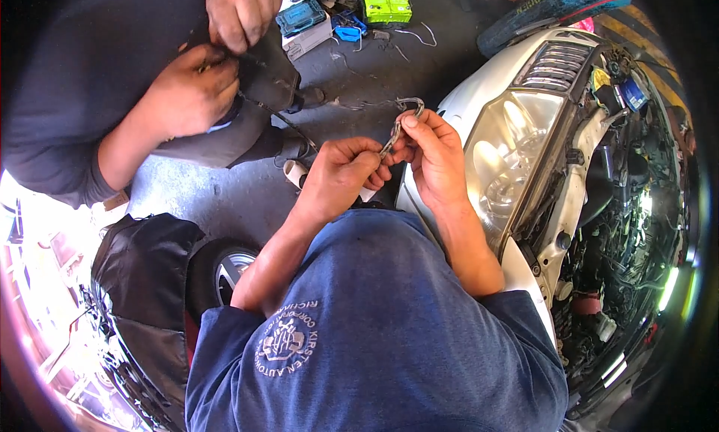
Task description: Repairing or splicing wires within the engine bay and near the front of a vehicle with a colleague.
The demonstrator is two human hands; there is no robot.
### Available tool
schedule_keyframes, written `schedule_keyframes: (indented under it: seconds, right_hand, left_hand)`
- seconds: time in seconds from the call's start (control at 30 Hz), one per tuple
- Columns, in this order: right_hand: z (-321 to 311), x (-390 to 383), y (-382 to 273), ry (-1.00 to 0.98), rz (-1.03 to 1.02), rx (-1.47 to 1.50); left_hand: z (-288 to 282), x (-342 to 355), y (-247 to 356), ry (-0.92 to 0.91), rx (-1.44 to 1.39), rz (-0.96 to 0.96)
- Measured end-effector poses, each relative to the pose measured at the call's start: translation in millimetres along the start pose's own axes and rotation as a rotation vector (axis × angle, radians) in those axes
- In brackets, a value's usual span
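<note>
Stretching beneath the hands, a worn grey workshop floor (225,183) is bearing a lime-green box (386,7), a white carton (307,42) with a blue case (301,16) on top, and scattered wire scraps. On the right, a white car (468,87) is showing its clouded headlight (509,162) and exposed engine bay (622,230); at lower left, a wheel (228,273) is standing beside a black cover (142,282). The right forearm (464,245) is passing close along the headlight's edge, and a co-worker's hands (187,91) are occupying the upper left; open floor is lying between the co-worker and the car. Beyond the blue shirt (412,304), a wire bundle (392,136) is spanning the person's two hands, looking greyish, grimy and twisted, and curving into a hook above the right hand (434,155). Those fingers are pinching it against the thumb; the left hand (341,170) is pinching its lower part between thumb and forefinger.
</note>
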State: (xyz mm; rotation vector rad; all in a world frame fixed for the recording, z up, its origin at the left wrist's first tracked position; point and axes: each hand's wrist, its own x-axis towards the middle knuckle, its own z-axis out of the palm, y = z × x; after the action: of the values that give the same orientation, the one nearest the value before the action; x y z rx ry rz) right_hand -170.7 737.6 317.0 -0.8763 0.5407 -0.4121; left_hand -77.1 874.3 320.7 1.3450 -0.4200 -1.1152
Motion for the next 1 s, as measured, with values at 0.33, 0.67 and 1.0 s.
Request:
schedule_keyframes:
  seconds: [0.33,0.67,1.0]
  right_hand:
    - [-7,-4,-12,-0.33,0.077,-0.153]
    - [-8,-5,-3,-0.16,0.018,-0.199]
    - [10,-22,-4,-0.07,-0.375,-0.863]
  left_hand:
    - [0,0,8,-0.024,-0.2,-0.127]
    - [12,-2,8,0.341,0.397,0.256]
    - [18,-4,25,0.404,0.711,0.408]
